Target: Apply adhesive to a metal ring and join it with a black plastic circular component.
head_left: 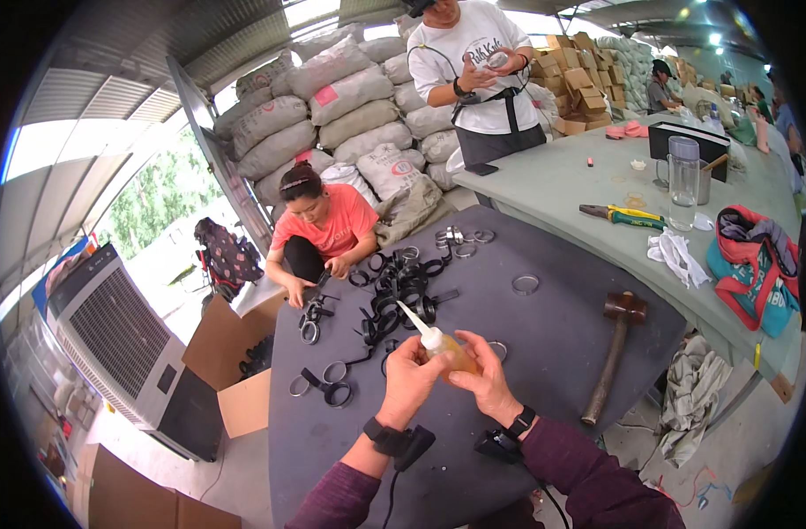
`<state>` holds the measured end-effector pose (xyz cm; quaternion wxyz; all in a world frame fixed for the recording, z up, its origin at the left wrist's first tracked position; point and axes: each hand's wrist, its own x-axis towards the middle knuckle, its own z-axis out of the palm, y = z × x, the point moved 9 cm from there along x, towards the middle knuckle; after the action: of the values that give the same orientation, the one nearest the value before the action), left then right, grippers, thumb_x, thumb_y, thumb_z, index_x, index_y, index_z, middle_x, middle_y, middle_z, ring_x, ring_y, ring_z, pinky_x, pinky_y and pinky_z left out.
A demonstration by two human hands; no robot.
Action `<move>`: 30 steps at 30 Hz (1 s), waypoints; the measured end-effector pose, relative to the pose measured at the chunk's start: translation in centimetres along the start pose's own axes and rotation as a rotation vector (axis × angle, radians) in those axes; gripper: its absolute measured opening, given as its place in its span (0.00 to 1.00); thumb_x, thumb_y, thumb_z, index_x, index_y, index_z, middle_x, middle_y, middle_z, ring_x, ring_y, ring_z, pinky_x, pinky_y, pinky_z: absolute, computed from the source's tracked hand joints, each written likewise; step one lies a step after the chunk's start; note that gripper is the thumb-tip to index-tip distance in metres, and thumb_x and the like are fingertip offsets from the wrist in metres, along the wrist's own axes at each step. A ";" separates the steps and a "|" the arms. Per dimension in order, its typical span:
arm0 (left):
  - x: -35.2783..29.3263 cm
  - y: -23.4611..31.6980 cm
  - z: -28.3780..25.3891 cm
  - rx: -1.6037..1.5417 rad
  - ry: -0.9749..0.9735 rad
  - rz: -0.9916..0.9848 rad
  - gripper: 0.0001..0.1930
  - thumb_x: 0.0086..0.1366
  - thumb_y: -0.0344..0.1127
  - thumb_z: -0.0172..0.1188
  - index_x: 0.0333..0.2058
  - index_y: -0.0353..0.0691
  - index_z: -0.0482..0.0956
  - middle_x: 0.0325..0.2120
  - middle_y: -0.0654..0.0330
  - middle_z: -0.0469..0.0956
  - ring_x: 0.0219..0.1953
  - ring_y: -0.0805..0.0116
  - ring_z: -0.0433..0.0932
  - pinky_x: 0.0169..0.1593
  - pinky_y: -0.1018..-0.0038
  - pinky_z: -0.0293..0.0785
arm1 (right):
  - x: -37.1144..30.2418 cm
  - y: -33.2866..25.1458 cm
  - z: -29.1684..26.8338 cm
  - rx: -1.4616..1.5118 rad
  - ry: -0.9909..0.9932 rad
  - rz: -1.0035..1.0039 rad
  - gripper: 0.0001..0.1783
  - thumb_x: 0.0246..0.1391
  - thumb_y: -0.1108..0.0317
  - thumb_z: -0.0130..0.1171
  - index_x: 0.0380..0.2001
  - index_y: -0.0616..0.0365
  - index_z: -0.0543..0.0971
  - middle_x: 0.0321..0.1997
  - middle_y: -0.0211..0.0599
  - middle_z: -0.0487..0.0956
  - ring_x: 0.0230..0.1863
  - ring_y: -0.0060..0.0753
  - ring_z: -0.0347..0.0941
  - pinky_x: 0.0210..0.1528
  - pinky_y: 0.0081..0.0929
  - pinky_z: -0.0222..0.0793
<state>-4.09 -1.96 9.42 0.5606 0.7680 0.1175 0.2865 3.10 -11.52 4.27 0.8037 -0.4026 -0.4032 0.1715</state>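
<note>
In the head view, I see the left hand (410,381) and right hand (489,379) holding a bottle (454,359) above the dark table (553,361). The left grip pinches one side of it, the right grip the other. Its pale nozzle (414,317) points up and leftward, near a pile of black rings (407,284). A metal ring (525,285) lies beyond; a mallet (612,353) rests to the right. Across the table, a seated co-worker (343,216) bends over more rings.
</note>
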 end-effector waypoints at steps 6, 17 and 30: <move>0.4 -0.3 1.1 -0.193 0.044 0.005 0.15 0.58 0.31 0.63 0.42 0.31 0.74 0.30 0.63 0.77 0.26 0.80 0.72 0.28 0.83 0.69 | 0.3 1.3 0.0 0.407 0.051 0.128 0.34 0.48 0.69 0.63 0.57 0.61 0.60 0.47 0.40 0.72 0.43 0.31 0.73 0.39 0.30 0.75; 0.1 -4.4 0.9 -0.074 -0.077 -0.161 0.19 0.59 0.36 0.63 0.44 0.30 0.75 0.24 0.65 0.76 0.23 0.79 0.72 0.27 0.83 0.66 | 1.0 0.7 -2.3 0.538 0.088 0.042 0.27 0.50 0.61 0.59 0.51 0.58 0.64 0.43 0.42 0.73 0.36 0.32 0.71 0.36 0.32 0.69; -3.5 -15.5 0.4 0.267 -0.363 -0.634 0.12 0.58 0.37 0.62 0.23 0.33 0.77 0.15 0.64 0.69 0.15 0.73 0.70 0.20 0.76 0.68 | 0.9 0.6 -2.7 0.566 0.124 0.077 0.24 0.50 0.64 0.57 0.50 0.57 0.66 0.41 0.42 0.74 0.32 0.31 0.70 0.34 0.31 0.68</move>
<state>-4.54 1.24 -6.12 0.5281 0.7980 0.2843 -0.0595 5.79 -11.92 3.30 0.9001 -0.1873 -0.2739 0.2825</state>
